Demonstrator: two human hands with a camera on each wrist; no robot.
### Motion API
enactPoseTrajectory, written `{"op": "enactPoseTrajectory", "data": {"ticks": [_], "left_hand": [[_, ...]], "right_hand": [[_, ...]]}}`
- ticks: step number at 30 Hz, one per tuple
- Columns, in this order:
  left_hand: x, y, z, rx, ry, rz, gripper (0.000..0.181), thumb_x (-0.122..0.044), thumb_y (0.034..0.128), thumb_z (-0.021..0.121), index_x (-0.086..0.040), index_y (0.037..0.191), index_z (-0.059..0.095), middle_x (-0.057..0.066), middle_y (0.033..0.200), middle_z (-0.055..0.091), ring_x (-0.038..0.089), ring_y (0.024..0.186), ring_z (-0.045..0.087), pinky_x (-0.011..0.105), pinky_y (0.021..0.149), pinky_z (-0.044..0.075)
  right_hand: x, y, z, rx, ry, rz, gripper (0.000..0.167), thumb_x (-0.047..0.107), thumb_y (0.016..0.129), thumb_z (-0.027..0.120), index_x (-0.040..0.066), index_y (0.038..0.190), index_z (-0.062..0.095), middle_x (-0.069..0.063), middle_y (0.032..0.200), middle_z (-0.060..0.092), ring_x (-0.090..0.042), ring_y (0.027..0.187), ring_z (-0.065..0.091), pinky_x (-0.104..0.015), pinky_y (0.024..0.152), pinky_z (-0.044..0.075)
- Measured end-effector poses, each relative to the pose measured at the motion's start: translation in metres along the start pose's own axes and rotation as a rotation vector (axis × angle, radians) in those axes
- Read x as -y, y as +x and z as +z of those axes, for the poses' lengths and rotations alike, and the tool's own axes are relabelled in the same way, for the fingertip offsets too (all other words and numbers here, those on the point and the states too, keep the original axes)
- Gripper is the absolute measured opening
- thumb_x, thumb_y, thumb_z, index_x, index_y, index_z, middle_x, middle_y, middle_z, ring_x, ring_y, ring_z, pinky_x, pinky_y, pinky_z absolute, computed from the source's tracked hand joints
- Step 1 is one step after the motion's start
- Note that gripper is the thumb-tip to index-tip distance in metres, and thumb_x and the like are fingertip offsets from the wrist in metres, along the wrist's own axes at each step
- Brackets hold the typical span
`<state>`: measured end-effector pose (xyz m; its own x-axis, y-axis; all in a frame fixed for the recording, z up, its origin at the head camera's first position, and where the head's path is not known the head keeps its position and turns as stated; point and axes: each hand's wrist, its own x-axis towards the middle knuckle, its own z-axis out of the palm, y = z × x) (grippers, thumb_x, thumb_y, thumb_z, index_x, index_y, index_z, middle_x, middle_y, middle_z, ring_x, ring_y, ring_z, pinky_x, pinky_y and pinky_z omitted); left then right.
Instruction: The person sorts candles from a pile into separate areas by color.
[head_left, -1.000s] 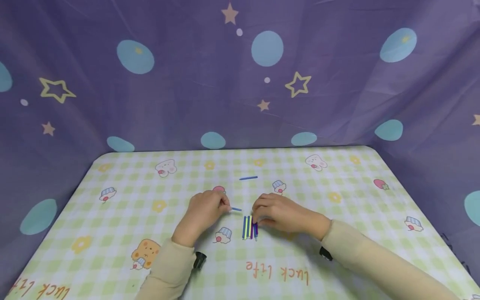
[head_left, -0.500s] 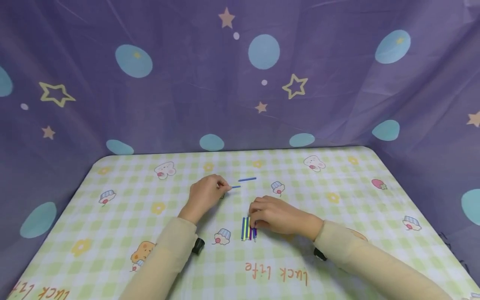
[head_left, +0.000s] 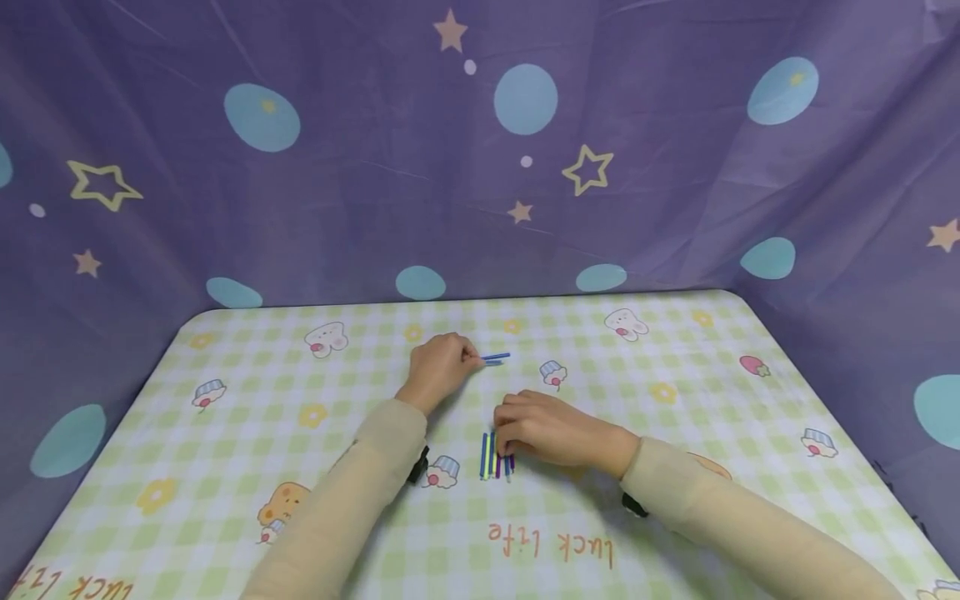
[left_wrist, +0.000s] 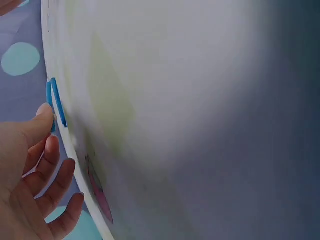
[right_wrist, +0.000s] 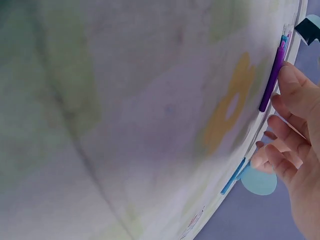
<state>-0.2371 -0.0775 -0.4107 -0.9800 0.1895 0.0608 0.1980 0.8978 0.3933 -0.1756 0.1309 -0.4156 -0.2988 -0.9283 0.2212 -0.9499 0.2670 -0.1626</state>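
Toward the back of the table, my left hand [head_left: 442, 367] pinches a thin blue stick [left_wrist: 49, 92] between thumb and fingertip. A second blue stick [left_wrist: 59, 102] lies right beside it on the cloth. My right hand [head_left: 551, 429] is at a row of short thin sticks [head_left: 484, 457], blue, yellow-green and purple, laid side by side. In the right wrist view, its thumb and forefinger tips are at a purple stick [right_wrist: 271, 82] on the row's near side. The fingers hide the far right part of the row in the head view.
A checked cloth [head_left: 360, 517] with cartoon prints covers the table. Behind it hangs a purple curtain [head_left: 337, 208] with stars and blue ovals. Black devices [head_left: 633, 505] show under both wrists.
My left hand has moved away from me and slightly right, carrying the blue stick from near the row to beside the other blue stick. The right hand stays at the row.
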Motion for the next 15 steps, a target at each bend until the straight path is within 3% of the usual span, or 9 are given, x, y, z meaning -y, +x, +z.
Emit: {"op": "enactPoseTrajectory", "data": {"ticks": [15], "left_hand": [[-0.0085,0.0092,0.0063,0.036,0.080,0.011,0.012,-0.034,0.0896,0.074,-0.022,0.090,0.075,-0.008,0.084,0.066,0.016,0.083,0.064,0.040,0.076,0.051]], "right_hand": [[0.0010,0.0068,0.0026,0.018,-0.028,-0.013,0.011,0.015,0.089,0.073,0.025,0.086,0.069,0.014,0.092,0.055,-0.004,0.086,0.047,-0.023,0.083,0.038]]}}
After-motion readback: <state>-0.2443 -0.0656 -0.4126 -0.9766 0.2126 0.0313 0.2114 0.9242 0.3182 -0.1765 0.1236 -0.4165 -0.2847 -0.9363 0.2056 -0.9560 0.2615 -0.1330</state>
